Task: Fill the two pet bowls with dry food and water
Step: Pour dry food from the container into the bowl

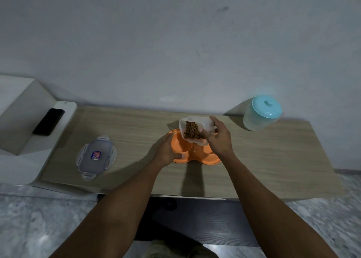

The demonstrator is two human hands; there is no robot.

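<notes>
An orange double pet bowl [184, 156] sits near the middle of the wooden table [263, 160]. My left hand [168, 150] grips its left rim. My right hand [218, 138] holds a clear plastic food container [195, 129] tilted toward me above the bowl, with brown dry food piled at its lower lip. Both bowl hollows look bare where visible, though the container hides part of them. A translucent water jug with a light blue lid [261, 115] stands at the table's back right.
The container's clear clip lid [96, 156] lies flat on the table's left part. A black phone [48, 121] rests on a white unit [23, 140] to the left. A wall runs right behind the table.
</notes>
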